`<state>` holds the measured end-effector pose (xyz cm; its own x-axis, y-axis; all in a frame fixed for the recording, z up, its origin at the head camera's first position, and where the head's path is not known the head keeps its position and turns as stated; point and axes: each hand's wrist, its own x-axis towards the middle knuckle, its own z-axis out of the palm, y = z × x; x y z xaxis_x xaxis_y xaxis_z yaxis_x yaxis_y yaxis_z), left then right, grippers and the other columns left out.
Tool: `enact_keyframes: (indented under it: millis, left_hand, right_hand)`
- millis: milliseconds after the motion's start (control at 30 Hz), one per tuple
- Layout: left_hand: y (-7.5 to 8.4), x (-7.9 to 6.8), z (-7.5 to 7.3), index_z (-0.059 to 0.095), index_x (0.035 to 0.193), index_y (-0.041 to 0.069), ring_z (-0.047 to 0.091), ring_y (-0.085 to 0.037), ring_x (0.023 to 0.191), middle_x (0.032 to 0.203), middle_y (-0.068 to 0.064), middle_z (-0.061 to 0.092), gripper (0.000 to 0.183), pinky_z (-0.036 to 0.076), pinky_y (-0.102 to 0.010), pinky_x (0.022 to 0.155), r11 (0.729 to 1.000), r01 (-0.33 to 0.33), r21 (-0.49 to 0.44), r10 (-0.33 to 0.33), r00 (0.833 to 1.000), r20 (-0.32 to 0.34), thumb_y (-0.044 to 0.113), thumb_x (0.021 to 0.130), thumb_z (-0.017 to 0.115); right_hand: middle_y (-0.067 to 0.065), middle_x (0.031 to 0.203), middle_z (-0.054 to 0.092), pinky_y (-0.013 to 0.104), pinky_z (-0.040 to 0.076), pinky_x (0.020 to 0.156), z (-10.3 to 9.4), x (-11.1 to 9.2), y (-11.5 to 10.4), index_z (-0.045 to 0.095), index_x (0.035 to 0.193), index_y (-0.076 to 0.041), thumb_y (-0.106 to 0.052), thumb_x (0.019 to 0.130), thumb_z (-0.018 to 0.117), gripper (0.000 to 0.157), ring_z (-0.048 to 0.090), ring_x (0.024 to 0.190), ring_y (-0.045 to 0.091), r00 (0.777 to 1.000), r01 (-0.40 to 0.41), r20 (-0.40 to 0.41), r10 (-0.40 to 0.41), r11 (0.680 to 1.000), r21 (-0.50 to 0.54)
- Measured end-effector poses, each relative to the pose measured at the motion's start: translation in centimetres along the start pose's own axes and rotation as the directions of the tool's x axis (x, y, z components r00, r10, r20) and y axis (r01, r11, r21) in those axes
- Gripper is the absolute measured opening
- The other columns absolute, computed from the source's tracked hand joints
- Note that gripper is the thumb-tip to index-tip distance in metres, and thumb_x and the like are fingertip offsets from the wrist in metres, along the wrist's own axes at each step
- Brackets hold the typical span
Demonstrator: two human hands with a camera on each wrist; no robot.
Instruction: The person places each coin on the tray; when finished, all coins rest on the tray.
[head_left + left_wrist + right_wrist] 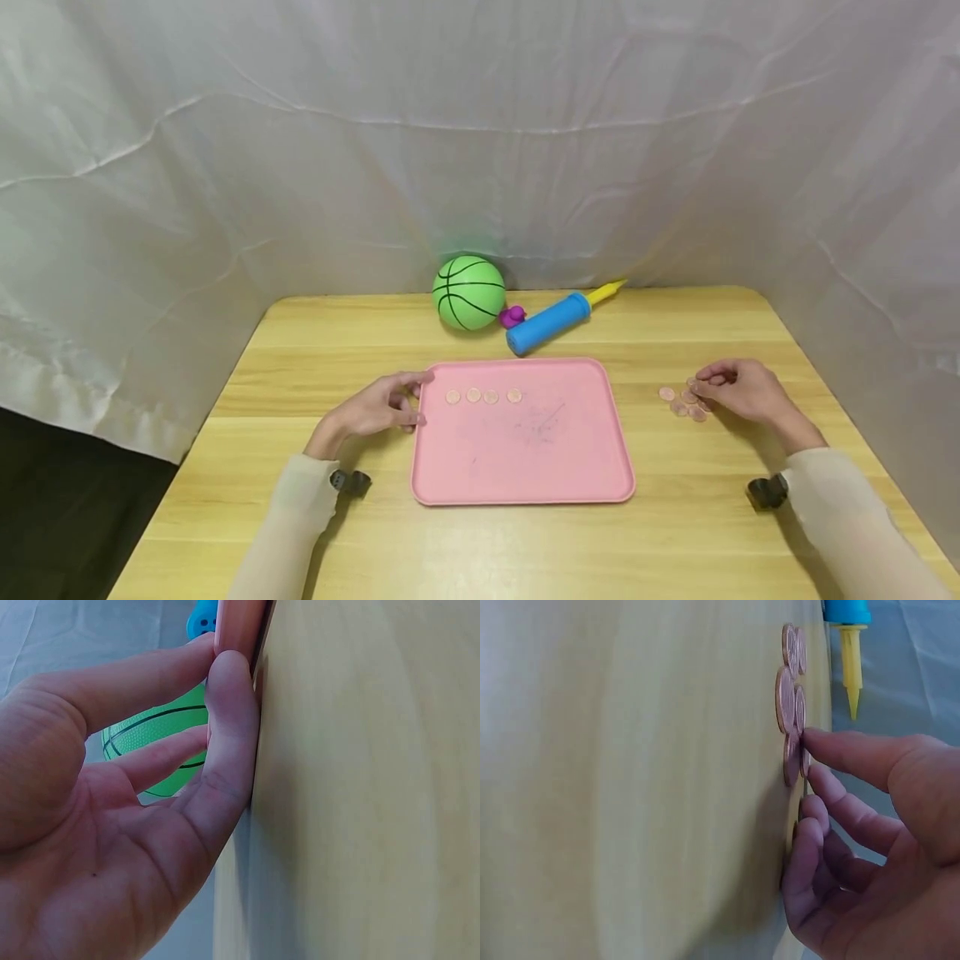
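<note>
On the table lies a pink tray [525, 467], with a row of several copper-coloured coins [491, 397] near its far left side. My left hand [378, 406] holds the tray's left edge; in the left wrist view, thumb and fingertips meet the tray's rim [241, 626]. Right of the tray, a small cluster of coins [678, 407] lies directly on the wood. Over this cluster my right hand [742, 390] pinches a coin [805, 760] between thumb and index finger, at table level. The other fingers of that hand are curled near the tabletop.
Behind the tray sit a green ball with black lines [468, 293], a small purple rubber duck [513, 316] and a blue hand pump [551, 323] with a yellow nozzle. Grey-white cloth [480, 183] hangs around the wooden table's back and sides.
</note>
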<state>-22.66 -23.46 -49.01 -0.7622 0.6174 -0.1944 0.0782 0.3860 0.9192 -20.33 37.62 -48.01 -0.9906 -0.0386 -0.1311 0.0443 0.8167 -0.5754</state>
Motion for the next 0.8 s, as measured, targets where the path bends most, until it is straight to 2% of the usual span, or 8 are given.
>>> enact_keyframes:
  millis: [267, 400, 600, 733, 800]
  left_hand:
    - [0.27, 0.07, -0.16, 0.033, 0.166, -0.01, 0.068, -0.017, 0.085, 0.125, -0.028, 0.052, 0.078, 0.066, -0.026, 0.077, 1.0, 0.0, -0.005, 0.0, 1.0, 0.005, -0.008, 0.098, 0.072]
    - [0.23, -0.02, -0.11, 0.034, 0.166, -0.009, 0.068, -0.017, 0.086, 0.127, -0.029, 0.052, 0.079, 0.067, -0.026, 0.078, 1.0, 0.008, -0.003, -0.008, 1.0, 0.001, -0.007, 0.098, 0.073]
    - [0.23, -0.17, -0.09, 0.035, 0.166, -0.007, 0.069, -0.016, 0.085, 0.131, -0.03, 0.052, 0.08, 0.067, -0.026, 0.079, 1.0, 0.019, -0.003, -0.02, 1.0, -0.01, -0.006, 0.097, 0.074]
    - [0.2, -0.1, -0.08, 0.034, 0.166, -0.008, 0.07, -0.017, 0.085, 0.131, -0.03, 0.053, 0.08, 0.067, -0.026, 0.079, 1.0, 0.016, -0.003, -0.016, 1.0, -0.005, -0.006, 0.097, 0.075]
    - [0.19, -0.03, -0.08, 0.034, 0.166, -0.008, 0.069, -0.016, 0.085, 0.129, -0.029, 0.053, 0.08, 0.067, -0.026, 0.078, 1.0, 0.012, -0.001, -0.012, 1.0, -0.003, -0.006, 0.097, 0.075]
  right_hand:
    - [0.011, 0.097, 0.068, 0.021, 0.05, 0.069, -0.48, 0.55, -0.41, 0.068, 0.116, 0.01, -0.027, 0.106, 0.07, 0.039, 0.06, 0.086, 0.017, 0.995, -0.008, 0.098, 0.006, 1.0, 0.014]
    - [0.011, 0.096, 0.068, 0.022, 0.05, 0.068, -0.26, 0.41, -0.46, 0.065, 0.113, 0.01, -0.023, 0.105, 0.072, 0.034, 0.06, 0.084, 0.016, 0.996, -0.002, 0.085, -0.001, 0.999, 0.032]
    - [0.016, 0.103, 0.07, 0.02, 0.053, 0.07, 0.08, 0.05, -0.48, 0.065, 0.114, 0.009, -0.015, 0.103, 0.074, 0.028, 0.062, 0.088, 0.015, 0.998, 0.029, 0.049, -0.032, 0.998, 0.051]
    - [0.019, 0.107, 0.073, 0.018, 0.054, 0.071, 0.01, -0.1, -0.61, 0.068, 0.119, 0.01, -0.014, 0.102, 0.075, 0.03, 0.064, 0.09, 0.015, 1.0, 0.021, 0.019, -0.022, 0.998, 0.06]
    - [0.02, 0.11, 0.075, 0.017, 0.055, 0.072, -0.12, -0.19, -0.68, 0.07, 0.124, 0.008, -0.018, 0.104, 0.073, 0.033, 0.065, 0.091, 0.014, 1.0, 0.004, 0.003, -0.005, 0.998, 0.066]
